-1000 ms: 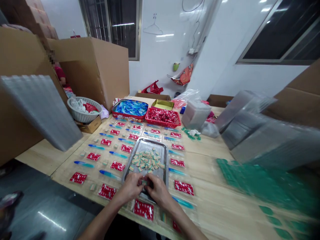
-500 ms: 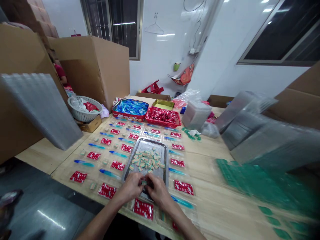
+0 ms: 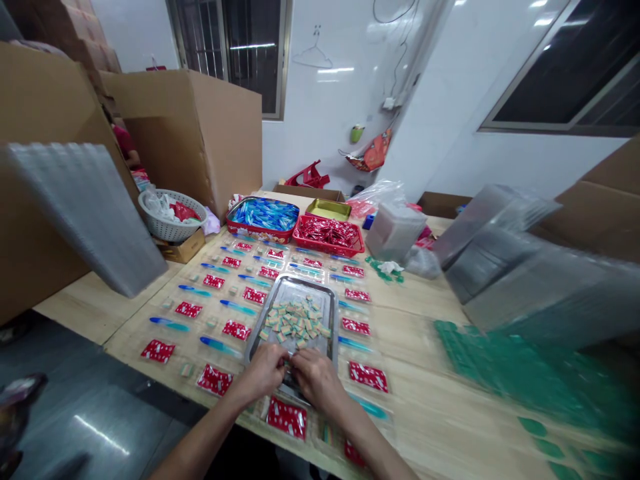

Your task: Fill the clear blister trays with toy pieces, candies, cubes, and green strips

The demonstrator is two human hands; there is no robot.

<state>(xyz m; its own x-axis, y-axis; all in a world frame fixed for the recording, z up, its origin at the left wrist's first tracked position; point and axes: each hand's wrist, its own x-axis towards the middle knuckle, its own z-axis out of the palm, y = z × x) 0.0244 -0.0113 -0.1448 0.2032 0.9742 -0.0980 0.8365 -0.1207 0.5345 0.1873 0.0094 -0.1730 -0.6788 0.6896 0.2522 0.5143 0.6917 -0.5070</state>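
A metal tray holds a heap of small striped blocks. Over its near end, my left hand and my right hand meet, with fingers pinched together. Whatever lies between the fingertips is too small and hidden to name. Around the tray stand rows of clear plastic packs, many with a red dotted packet and a blue pen-like item. Behind the rows are a red-sided tin of blue items and a red basket of shiny red packets.
Stacks of clear trays lean at the left and right. Green pieces lie at the right. Farther back are a white basket, a gold tin and a large cardboard box. A person's sleeve shows behind it.
My right hand has turned slightly, and its fingers have closed in toward my left hand's fingertips. The small piece seen between the hands earlier is now mostly hidden.
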